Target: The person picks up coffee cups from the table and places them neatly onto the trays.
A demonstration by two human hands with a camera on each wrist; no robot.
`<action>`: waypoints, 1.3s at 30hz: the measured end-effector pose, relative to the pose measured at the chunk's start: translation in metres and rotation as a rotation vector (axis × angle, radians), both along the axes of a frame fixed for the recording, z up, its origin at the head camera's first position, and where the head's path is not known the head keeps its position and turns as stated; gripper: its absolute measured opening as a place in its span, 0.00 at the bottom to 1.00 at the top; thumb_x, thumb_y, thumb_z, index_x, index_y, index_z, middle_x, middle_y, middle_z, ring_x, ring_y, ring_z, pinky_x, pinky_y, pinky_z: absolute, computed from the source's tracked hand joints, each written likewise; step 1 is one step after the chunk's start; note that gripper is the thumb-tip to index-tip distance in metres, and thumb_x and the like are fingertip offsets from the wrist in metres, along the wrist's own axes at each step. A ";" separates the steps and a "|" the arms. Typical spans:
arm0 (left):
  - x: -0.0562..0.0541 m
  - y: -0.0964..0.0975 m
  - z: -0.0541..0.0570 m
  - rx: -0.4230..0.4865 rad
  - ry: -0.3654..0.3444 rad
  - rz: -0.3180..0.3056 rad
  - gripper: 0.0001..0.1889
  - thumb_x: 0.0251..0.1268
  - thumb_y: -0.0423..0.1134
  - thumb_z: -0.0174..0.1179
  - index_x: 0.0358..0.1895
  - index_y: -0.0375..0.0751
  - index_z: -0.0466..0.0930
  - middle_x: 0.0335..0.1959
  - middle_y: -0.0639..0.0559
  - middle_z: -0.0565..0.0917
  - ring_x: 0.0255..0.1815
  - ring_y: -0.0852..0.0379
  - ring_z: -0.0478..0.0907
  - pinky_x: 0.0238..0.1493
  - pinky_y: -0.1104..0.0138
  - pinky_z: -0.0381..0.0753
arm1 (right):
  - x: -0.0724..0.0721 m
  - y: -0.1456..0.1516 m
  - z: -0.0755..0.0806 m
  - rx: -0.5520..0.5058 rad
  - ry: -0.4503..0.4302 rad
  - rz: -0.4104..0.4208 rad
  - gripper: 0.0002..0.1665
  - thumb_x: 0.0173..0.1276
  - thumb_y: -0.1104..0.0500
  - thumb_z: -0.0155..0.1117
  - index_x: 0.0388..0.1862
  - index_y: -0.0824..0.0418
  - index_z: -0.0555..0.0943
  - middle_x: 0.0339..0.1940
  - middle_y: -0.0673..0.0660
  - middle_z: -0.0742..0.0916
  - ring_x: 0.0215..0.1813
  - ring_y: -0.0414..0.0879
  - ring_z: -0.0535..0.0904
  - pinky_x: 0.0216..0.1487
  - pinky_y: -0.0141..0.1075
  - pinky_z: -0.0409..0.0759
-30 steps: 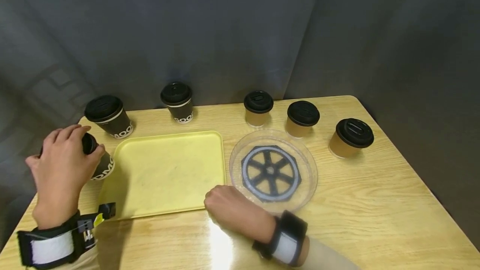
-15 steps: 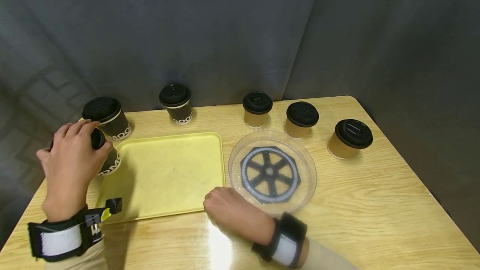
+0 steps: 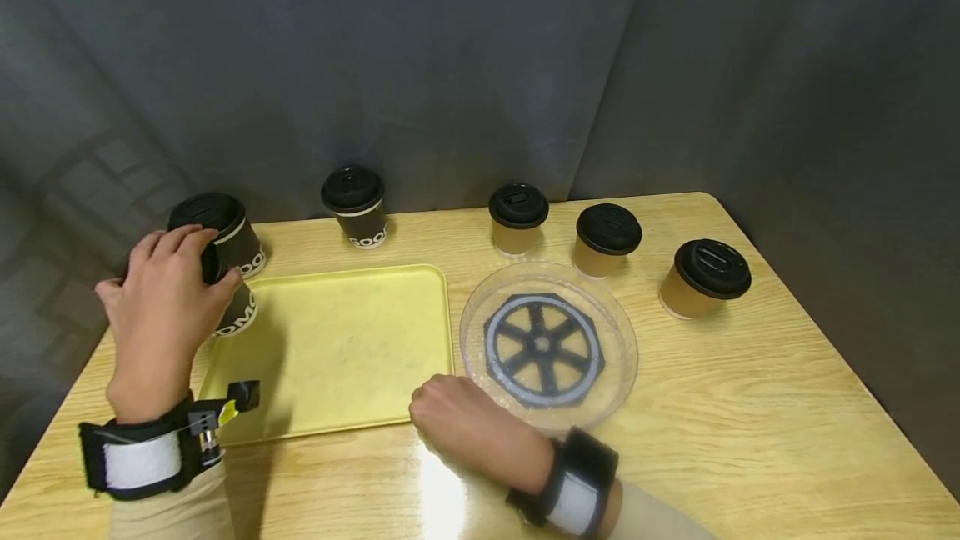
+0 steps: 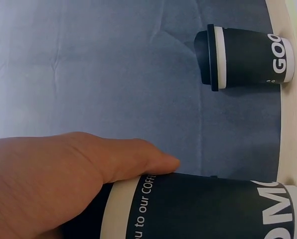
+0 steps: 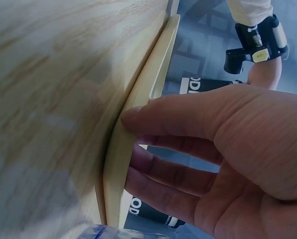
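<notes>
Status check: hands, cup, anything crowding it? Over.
Left hand gripping black cup near tray's far left corner. Right hand pinching yellow tray by its rim. Another lidded cup close behind the held one.

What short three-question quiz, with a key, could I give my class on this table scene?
1. Multiple choice: what does the left hand hold? A, a brown cup; B, a dark cup; C, nothing.
2. Fill in the gap: seen from the head camera, the clear dish lies to the ____ of the yellow tray.
3. True or false: the right hand touches the tray.

Key: 1 B; 2 right; 3 true.
</notes>
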State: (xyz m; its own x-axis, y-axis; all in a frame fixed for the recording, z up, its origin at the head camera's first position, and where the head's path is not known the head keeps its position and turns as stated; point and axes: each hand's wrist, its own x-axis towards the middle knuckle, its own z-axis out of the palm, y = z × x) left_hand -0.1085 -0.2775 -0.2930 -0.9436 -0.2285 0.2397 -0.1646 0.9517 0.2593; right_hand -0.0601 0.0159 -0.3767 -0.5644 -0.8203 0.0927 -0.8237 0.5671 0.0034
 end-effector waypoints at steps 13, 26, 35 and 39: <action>-0.006 0.006 -0.009 -0.001 0.038 -0.051 0.27 0.63 0.41 0.61 0.63 0.34 0.70 0.69 0.34 0.67 0.72 0.33 0.56 0.53 0.20 0.51 | 0.001 -0.001 0.000 0.006 0.000 0.001 0.17 0.42 0.73 0.59 0.10 0.52 0.68 0.13 0.44 0.70 0.18 0.34 0.60 0.17 0.19 0.57; -0.013 0.008 -0.017 0.011 0.030 -0.082 0.28 0.63 0.42 0.62 0.65 0.34 0.70 0.71 0.36 0.67 0.75 0.36 0.55 0.53 0.21 0.53 | 0.000 -0.001 -0.001 -0.004 -0.027 0.008 0.18 0.46 0.72 0.61 0.10 0.53 0.69 0.13 0.43 0.71 0.18 0.34 0.60 0.18 0.18 0.57; -0.018 0.013 -0.021 -0.003 0.016 -0.112 0.30 0.62 0.42 0.63 0.66 0.35 0.67 0.73 0.37 0.63 0.77 0.37 0.52 0.52 0.24 0.56 | 0.000 0.001 -0.001 -0.002 -0.015 0.009 0.18 0.46 0.72 0.61 0.10 0.52 0.70 0.13 0.43 0.72 0.18 0.34 0.60 0.18 0.18 0.57; -0.021 0.016 -0.022 -0.009 0.000 -0.123 0.31 0.62 0.42 0.64 0.67 0.35 0.67 0.75 0.37 0.61 0.78 0.37 0.50 0.53 0.25 0.56 | 0.000 0.001 -0.001 -0.008 -0.024 0.011 0.18 0.47 0.72 0.61 0.10 0.52 0.71 0.14 0.43 0.72 0.19 0.34 0.61 0.18 0.18 0.57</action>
State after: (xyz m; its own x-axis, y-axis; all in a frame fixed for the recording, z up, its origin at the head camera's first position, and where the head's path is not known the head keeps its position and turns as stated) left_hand -0.1291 -0.2619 -0.3154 -0.9642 -0.1091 0.2416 -0.0467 0.9670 0.2504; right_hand -0.0603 0.0170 -0.3776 -0.5571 -0.8260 0.0858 -0.8299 0.5576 -0.0205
